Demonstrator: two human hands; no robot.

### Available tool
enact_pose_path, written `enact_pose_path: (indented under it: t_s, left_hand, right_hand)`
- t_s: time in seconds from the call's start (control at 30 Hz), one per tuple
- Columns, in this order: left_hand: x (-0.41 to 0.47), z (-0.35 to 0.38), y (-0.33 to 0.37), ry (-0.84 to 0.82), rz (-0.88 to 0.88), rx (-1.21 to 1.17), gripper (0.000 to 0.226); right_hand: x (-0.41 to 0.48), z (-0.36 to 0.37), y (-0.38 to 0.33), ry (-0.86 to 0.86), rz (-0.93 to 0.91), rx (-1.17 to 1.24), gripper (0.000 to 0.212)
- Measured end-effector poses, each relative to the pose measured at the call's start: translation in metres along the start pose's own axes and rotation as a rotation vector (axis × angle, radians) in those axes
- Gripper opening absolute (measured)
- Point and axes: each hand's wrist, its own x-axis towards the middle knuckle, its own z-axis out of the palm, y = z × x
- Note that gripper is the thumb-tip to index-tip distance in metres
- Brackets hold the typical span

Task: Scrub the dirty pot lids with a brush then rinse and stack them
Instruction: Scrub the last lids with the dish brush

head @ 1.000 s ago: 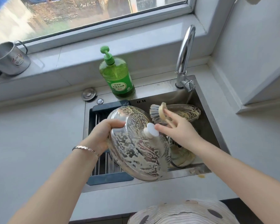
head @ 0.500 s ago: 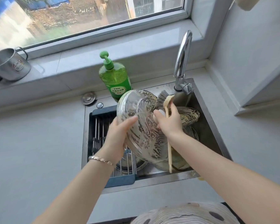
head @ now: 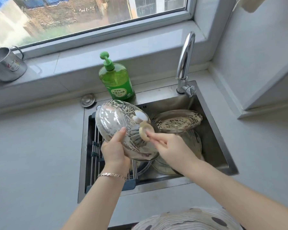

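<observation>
Left hand (head: 114,151) clamps the soapy steel lid (head: 123,128) tilted over the sink (head: 213,123); right hand (head: 170,146) grips the brush (head: 145,131), seemingly pressed against it.

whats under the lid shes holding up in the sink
Under the held lid: a drying rack and more soapy lids in the sink. The sink floor directly below is covered.

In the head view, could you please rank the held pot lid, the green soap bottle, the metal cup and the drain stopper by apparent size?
1. Held pot lid
2. Green soap bottle
3. Metal cup, cut off by the frame edge
4. Drain stopper
</observation>
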Motion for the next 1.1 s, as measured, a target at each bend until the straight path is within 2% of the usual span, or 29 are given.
enact_pose_path:
  t_s: [0.07, 0.13, 0.2, 0.37, 0.5, 0.63, 0.8, 0.93, 0.97, 1.07, 1.1]
  left_hand:
    - [-0.002, -0.003, 0.0, -0.009, -0.023, 0.025, 0.021]
    - [-0.006, -0.007, 0.001, -0.047, -0.064, 0.045, 0.038]
    - [-0.01, -0.008, 0.002, -0.079, -0.05, 0.089, 0.037]
    - [-0.012, -0.008, 0.017, -0.1, 0.053, 0.125, 0.028]
    - [-0.018, -0.007, 0.015, -0.126, 0.035, 0.17, 0.033]
    - [-0.013, -0.01, 0.018, -0.059, 0.04, 0.154, 0.03]
    - [-0.012, -0.007, 0.02, -0.038, 0.054, 0.096, 0.018]
    - [-0.001, -0.006, 0.029, 0.059, 0.061, -0.012, 0.021]
    - [0.001, -0.005, 0.032, 0.072, 0.054, -0.038, 0.019]
    - [-0.001, -0.003, 0.035, 0.117, 0.045, -0.077, 0.014]
    - [-0.002, -0.002, 0.035, 0.14, 0.048, -0.079, 0.015]
  right_hand:
    - [-0.003, 0.001, 0.005, -0.025, 0.02, -0.004, 0.032]
    - [0.011, -0.013, 0.017, 0.025, 0.15, 0.001, 0.031]
    - [0.021, -0.022, 0.026, 0.045, 0.242, -0.027, 0.032]
    - [0.001, -0.012, 0.02, -0.064, 0.1, -0.003, 0.034]
    - [0.015, -0.022, 0.035, 0.03, 0.223, 0.024, 0.035]
    - [-0.009, -0.01, 0.024, -0.102, 0.075, 0.022, 0.034]
    - [0.006, -0.019, 0.039, -0.002, 0.228, 0.049, 0.035]
    - [-0.025, 0.0, 0.014, -0.129, -0.009, 0.034, 0.035]
    - [-0.025, -0.002, 0.014, -0.117, -0.01, 0.015, 0.034]
    - [-0.003, -0.011, 0.032, 0.028, 0.164, -0.027, 0.035]
    - [-0.004, -0.008, 0.031, 0.042, 0.171, -0.022, 0.035]
